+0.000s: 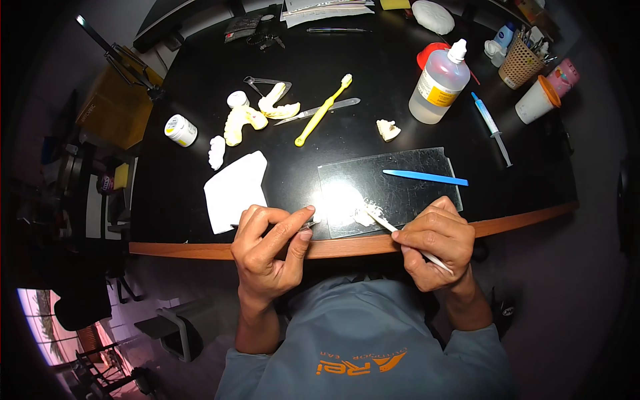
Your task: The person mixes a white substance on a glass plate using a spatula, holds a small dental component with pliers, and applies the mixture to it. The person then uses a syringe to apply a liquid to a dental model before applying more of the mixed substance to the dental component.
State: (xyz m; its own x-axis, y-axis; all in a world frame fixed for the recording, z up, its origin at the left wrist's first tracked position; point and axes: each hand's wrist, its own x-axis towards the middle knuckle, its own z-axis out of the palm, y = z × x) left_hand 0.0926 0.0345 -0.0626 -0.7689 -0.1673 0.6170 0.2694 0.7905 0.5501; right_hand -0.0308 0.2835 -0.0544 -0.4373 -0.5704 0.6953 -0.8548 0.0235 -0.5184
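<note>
My right hand (437, 243) grips a thin white stick (383, 221) like a pen. The stick's tip touches a smeared white heap of paste or shavings (367, 212) on a clear glass slab (427, 193). At the slab's left edge, my left hand (270, 250) is closed in a pinch on a small, thin, dark metallic-looking piece (309, 225), mostly hidden by the fingers. Across the slab lies a blue plastic spatula (427, 177). A folded white paper sheet (235, 190) rests on the table beside my left hand. Strong glare covers the slab's left part.
Beyond lie yellowish dental casts (243, 123), a yellow toothbrush (323, 112), a scalpel (340, 104) and a tooth-shaped piece (387, 130). A squeeze bottle (437, 90) and a blue syringe (491, 127) are right of them. Far left stands a small white jar (181, 130). The wooden table edge (360, 247) runs below my hands.
</note>
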